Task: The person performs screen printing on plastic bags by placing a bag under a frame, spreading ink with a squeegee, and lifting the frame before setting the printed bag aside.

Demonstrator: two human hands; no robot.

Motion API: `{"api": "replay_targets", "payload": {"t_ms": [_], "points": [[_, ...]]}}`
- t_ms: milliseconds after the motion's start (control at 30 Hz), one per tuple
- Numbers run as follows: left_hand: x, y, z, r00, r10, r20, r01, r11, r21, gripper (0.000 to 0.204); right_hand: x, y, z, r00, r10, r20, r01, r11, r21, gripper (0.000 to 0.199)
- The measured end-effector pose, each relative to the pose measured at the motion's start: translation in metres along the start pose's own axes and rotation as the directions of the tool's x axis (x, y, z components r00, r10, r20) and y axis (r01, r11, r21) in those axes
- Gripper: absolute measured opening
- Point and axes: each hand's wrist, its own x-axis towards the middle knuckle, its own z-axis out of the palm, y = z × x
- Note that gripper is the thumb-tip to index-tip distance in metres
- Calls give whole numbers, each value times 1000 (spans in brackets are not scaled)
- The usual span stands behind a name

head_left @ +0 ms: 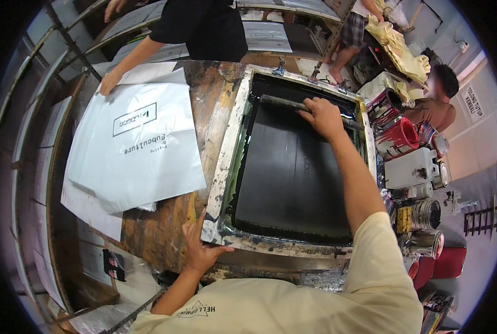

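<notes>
The left hand grips the near left corner of the big printing frame on the bench. Inside the frame, at its far end, the right hand is closed around the squeegee. Left of the frame lie white plastic bags, and another person's hand presses on them.

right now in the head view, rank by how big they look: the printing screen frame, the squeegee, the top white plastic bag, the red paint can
1. Printing screen frame
2. Top white plastic bag, nearly as large, so the order is unsure
3. Squeegee, under the right hand
4. Red paint can, though fisheye edge distortion may shrink it
</notes>
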Motion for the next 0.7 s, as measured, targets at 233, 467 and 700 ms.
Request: {"api": "replay_targets", "payload": {"t_ms": [233, 467, 700], "points": [[-1, -3, 2, 999, 16, -40, -19, 998, -54, 122, -134, -111, -39, 997, 61, 36, -62, 998, 15, 30], [-4, -3, 6, 997, -51, -52, 42, 984, -173, 109, -243, -213, -119, 978, 68, 198, -90, 990, 105, 37], [32, 54, -20, 990, -90, -107, 4, 785, -619, 96, -234, -230, -188, 989, 140, 42, -141, 990, 17, 32]]}}
